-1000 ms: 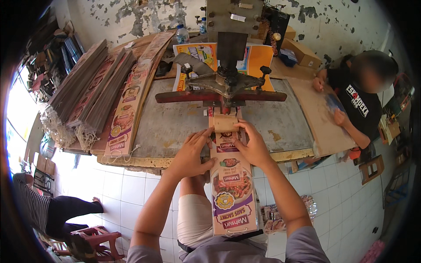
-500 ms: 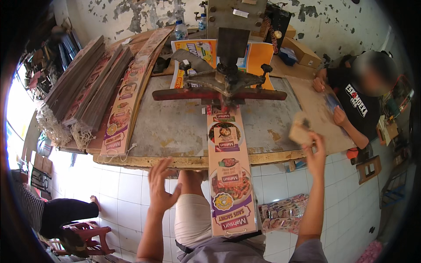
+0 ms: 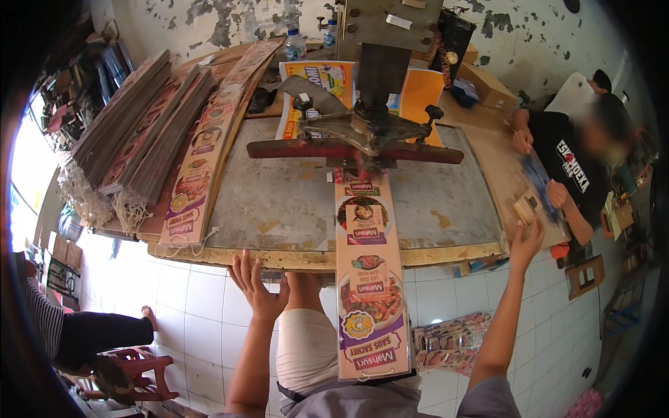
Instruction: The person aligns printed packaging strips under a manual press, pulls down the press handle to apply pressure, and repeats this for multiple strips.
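Observation:
My left hand (image 3: 259,287) is open, its spread fingertips at the wooden front edge of the table (image 3: 293,259). Over the right end of the table, my right hand (image 3: 526,245) holds a small wooden block (image 3: 527,207) at its fingertips. Between my arms lies a long strip of printed food sachets (image 3: 373,285), reaching from under the press head (image 3: 362,139) over the table edge toward my lap. Neither hand touches it. Where the strip meets the press, its far end is hidden.
Tall bundles of stacked strips (image 3: 132,132) lie at left, beside a flat printed strip stack (image 3: 191,184). A co-worker (image 3: 568,153) sits at right with both hands over a brown board. Printed sheets (image 3: 418,104) lie behind the press. More strips (image 3: 449,341) are on the floor.
My right hand has carried the wooden block to the right, toward the co-worker's board. My left hand has come to the table's front edge. The view has shifted slightly.

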Demonstrator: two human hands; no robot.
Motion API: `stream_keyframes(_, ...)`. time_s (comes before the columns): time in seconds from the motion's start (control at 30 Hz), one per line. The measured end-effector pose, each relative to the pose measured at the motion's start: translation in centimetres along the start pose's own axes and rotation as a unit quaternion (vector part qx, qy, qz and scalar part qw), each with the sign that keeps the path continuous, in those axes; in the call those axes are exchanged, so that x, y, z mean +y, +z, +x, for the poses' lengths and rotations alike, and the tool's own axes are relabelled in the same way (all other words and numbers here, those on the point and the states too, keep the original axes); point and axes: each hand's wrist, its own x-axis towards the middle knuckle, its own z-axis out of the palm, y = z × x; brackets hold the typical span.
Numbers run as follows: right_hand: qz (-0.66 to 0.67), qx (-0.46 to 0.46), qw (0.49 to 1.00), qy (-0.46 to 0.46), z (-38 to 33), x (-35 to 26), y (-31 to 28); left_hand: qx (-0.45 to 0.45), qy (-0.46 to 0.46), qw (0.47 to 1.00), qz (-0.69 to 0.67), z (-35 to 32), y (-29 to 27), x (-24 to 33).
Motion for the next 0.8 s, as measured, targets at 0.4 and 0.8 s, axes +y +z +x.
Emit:
stream_keyframes(0.4, 0.099, 0.061, 0.983, -0.141, -13.9, -12.3, 3.3, 0.042, 0.016, 0.999, 0.027, -0.5, 1.4, -0.8)
stream_keyframes(0.8, 0.116, 0.080, 0.981, -0.134, -14.5, -12.3, 3.7, 0.061, 0.013, 0.998, 0.023, -0.5, 2.0, -0.8)
